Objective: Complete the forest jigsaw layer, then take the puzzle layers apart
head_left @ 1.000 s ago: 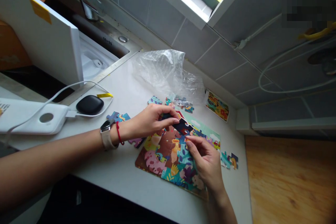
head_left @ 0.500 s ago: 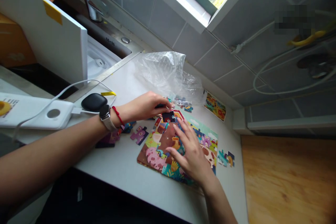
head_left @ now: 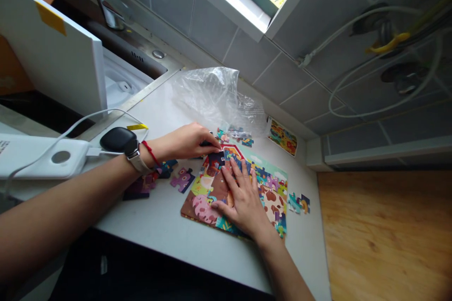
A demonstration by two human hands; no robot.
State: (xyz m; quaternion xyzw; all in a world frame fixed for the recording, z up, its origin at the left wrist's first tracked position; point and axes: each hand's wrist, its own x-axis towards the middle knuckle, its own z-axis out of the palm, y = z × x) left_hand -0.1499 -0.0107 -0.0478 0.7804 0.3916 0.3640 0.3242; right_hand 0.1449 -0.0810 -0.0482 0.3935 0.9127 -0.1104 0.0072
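A colourful animal jigsaw puzzle [head_left: 203, 211] lies on the white counter in its flat board, with several pieces fitted together. My left hand [head_left: 197, 141] reaches in from the left, thumb and fingers pinched on a dark puzzle piece [head_left: 216, 157] at the upper left of the puzzle, by the red roof outline. Whether that piece sits fully flat I cannot tell. My right hand [head_left: 243, 197] rests palm down over the middle of the puzzle, fingers spread, hiding part of the picture. Close to my left wrist lies a loose purple piece [head_left: 182, 179].
A clear plastic bag [head_left: 215, 96] lies behind the puzzle, near a small picture card [head_left: 282, 136]. Loose pieces [head_left: 299, 203] lie to the right. At left are a black rounded case [head_left: 118, 139], a white power bank-like box [head_left: 42, 155] with a cable, and the sink [head_left: 141, 63].
My left hand has brought the dark piece down against the puzzle near the roof. My right hand has shifted slightly left across the board. The whole view has shifted a little.
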